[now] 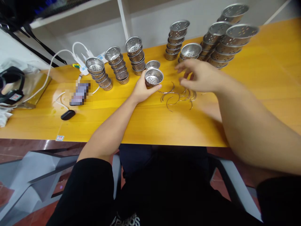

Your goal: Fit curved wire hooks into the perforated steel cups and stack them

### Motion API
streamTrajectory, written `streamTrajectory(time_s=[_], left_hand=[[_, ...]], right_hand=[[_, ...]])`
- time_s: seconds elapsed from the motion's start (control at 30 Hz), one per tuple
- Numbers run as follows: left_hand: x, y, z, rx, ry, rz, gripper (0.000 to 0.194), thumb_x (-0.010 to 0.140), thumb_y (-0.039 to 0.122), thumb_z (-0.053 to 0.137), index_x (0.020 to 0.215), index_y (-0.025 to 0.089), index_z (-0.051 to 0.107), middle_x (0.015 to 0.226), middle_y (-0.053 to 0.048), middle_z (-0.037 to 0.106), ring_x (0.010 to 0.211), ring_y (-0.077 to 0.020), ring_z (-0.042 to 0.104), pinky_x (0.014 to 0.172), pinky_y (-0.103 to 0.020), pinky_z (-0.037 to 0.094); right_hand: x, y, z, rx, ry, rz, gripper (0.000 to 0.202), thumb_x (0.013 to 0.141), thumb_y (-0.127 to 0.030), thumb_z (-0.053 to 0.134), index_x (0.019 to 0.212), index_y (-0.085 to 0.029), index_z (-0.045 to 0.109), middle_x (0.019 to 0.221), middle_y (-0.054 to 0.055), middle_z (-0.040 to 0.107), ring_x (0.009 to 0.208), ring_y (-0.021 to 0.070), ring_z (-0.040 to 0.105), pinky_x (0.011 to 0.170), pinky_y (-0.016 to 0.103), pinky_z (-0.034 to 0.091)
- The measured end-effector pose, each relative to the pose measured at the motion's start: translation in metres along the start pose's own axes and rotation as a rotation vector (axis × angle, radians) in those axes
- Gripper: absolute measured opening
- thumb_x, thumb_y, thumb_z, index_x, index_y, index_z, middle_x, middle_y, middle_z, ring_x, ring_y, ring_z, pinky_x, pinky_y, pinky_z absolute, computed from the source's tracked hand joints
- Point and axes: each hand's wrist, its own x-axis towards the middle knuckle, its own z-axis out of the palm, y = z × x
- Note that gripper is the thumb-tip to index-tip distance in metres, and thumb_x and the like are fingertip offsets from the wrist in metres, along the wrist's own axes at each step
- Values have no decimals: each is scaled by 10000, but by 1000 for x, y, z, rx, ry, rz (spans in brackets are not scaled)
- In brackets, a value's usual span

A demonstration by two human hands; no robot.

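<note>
My left hand (144, 89) is wrapped round a perforated metal cup (154, 77), its open top tilted toward me. Just behind that cup stands another metal cup (152, 64). My right hand (197, 75) hovers to the right with its fingers apart and slightly curled, nothing visible between them. Several thin curved wires (174, 98) lie scattered on the yellow table (145, 125), between and in front of my hands. Beyond my right hand, a metal cup (191, 51) tops a short stack, partly hidden by the hand.
Stacks of perforated cups stand at the back left (95, 67), back centre (135, 50) and back right (235, 40). A phone (80, 94), white cables and a black mouse-like object (68, 115) lie on the left. A white shelf is behind the table.
</note>
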Motion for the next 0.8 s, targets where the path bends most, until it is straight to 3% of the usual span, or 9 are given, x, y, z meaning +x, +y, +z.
streamTrajectory(time_s=[0.07, 0.13, 0.2, 0.33, 0.47, 0.7, 0.8], left_hand=[[0, -2, 0, 4, -5, -12, 1027, 1060, 874, 935, 1770, 271, 502, 1776, -199, 704, 1718, -423, 721, 1545, -702, 552], [0, -1, 0, 7, -6, -16, 1030, 1056, 875, 937, 1766, 266, 507, 1771, -199, 703, 1727, -427, 708, 1554, -716, 535], [0, 1, 0, 6, -5, -12, 1050, 1034, 894, 949, 1751, 257, 519, 1750, -201, 716, 1712, -432, 718, 1548, -723, 541], [0, 5, 0, 21, -24, -17, 1080, 998, 931, 965, 1729, 260, 538, 1734, -203, 733, 1670, -430, 749, 1516, -716, 573], [-1, 7, 0, 14, -32, -4, 1071, 998, 929, 966, 1723, 264, 544, 1713, -195, 747, 1633, -420, 779, 1488, -713, 607], [1, -1, 3, 22, -1, 14, 1078, 1039, 918, 926, 1771, 269, 472, 1748, -203, 706, 1677, -417, 754, 1501, -697, 602], [1, -3, 3, 34, -4, 19, 1110, 1045, 950, 889, 1804, 280, 435, 1776, -208, 673, 1721, -427, 718, 1512, -693, 584]], right_hand=[[-2, 13, -4, -93, -162, -35, 639, 1068, -389, 957, 1643, -126, 859, 1618, 280, 789, 1281, 421, 842, 1269, 631, 685], [-1, 19, 2, -109, -266, -104, 571, 1086, -496, 940, 1559, -176, 924, 1583, 258, 806, 1450, 484, 805, 1383, 658, 638], [3, 20, 13, -128, -293, -129, 416, 1119, -475, 860, 1444, -236, 962, 1467, 215, 855, 1421, 478, 819, 1346, 642, 659], [9, 9, 30, -205, -304, -76, 227, 1149, -343, 752, 1240, -295, 955, 1305, 148, 907, 1134, 392, 859, 1080, 525, 698], [8, -3, 31, -268, -309, -64, 200, 1156, -303, 705, 1158, -271, 903, 1235, 154, 894, 1066, 387, 855, 974, 494, 660], [2, -9, 23, -199, -214, -74, 153, 1157, -294, 680, 1188, -260, 826, 1278, 178, 895, 1078, 380, 853, 1005, 492, 673], [0, -11, 16, -129, -120, -33, 109, 1147, -301, 712, 1189, -284, 811, 1277, 185, 898, 1126, 413, 854, 1077, 558, 694]])
